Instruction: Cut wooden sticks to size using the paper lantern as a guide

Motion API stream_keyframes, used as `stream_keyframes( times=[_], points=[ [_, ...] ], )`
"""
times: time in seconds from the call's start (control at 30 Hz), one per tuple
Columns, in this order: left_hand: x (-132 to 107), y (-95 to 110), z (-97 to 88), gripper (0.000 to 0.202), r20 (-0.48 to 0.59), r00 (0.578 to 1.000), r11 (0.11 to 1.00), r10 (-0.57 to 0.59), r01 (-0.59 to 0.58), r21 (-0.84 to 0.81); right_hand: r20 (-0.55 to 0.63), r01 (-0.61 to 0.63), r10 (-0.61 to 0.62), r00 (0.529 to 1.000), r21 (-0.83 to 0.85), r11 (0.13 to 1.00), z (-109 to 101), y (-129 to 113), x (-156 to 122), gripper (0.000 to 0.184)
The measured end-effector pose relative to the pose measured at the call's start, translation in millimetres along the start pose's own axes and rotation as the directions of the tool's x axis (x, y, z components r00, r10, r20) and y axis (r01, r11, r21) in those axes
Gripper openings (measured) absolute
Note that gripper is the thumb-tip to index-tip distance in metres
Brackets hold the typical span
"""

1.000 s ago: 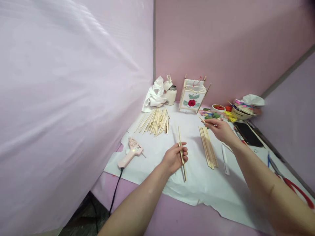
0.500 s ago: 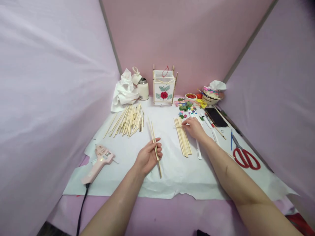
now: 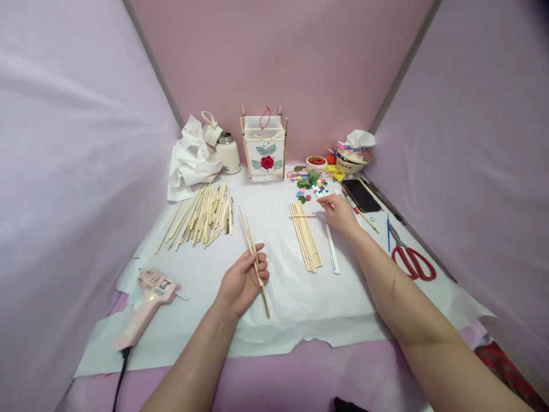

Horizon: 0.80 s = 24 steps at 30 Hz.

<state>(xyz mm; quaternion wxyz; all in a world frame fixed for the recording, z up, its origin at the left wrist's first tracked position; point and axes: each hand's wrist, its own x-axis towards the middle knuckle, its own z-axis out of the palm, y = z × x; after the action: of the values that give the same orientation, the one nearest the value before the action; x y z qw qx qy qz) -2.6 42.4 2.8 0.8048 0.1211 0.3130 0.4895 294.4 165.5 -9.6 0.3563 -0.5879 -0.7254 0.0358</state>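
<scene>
My left hand is closed round a pair of long wooden sticks that lie slanted over the white paper sheet. My right hand reaches forward and pinches the end of a short stick lying crosswise on a neat bundle of sticks. A white marker rests just right of that bundle. A loose heap of sticks lies to the far left.
A pink glue gun with a black cord sits at the near left. At the back stand a paper lantern, a white flask, crumpled tissue and a bowl. A phone and red scissors lie right.
The view has swung right and down, showing more of the table. My right hand came down from the air to the bundle with the short stick. My left hand keeps its sticks.
</scene>
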Motion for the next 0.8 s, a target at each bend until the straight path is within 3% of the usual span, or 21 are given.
stream_keyframes(
  times=[0.27, 0.43, 0.53, 0.6, 0.67, 0.73, 0.8],
  points=[
    [1, 1, 0.3, 0.020, 0.001, 1.000, 1.000, 0.005, -0.005, 0.004, 0.131, 0.027, -0.022, 0.991, -0.037, 0.999, 4, -2, -7, 0.019],
    [0, -1, -1.0, 0.020, 0.009, 1.000, 1.000, 0.005, -0.005, -0.005, 0.224, 0.084, -0.048, 0.973, -0.155, 0.984, 7, -6, -11, 0.020],
    [-2, -3, -3.0, 0.020, 0.037, 0.999, 1.000, 0.006, -0.005, -0.021, 0.216, 0.096, -0.058, 0.975, -0.171, 0.981, 10, -6, -13, 0.014],
    [-2, -4, -4.3, 0.019, 0.052, 0.999, 0.999, 0.010, -0.008, -0.036, 0.158, 0.048, -0.031, 0.987, -0.107, 0.993, 12, -11, -13, 0.015],
    [-3, -5, -5.1, 0.018, 0.054, 0.998, 0.999, 0.017, -0.014, -0.050, 0.129, -0.087, 0.080, 0.988, 0.049, 0.995, 11, -25, -10, 0.016],
    [-3, -5, -5.3, 0.018, 0.052, 0.998, 0.998, 0.016, -0.013, -0.061, 0.175, -0.225, 0.186, 0.967, 0.240, 0.944, 10, -51, -2, 0.020],
    [-4, -5, -4.9, 0.017, 0.057, 0.998, 0.998, 0.013, -0.009, -0.069, 0.240, -0.284, 0.202, 0.950, 0.384, 0.879, 12, -88, 12, 0.022]
  ],
)
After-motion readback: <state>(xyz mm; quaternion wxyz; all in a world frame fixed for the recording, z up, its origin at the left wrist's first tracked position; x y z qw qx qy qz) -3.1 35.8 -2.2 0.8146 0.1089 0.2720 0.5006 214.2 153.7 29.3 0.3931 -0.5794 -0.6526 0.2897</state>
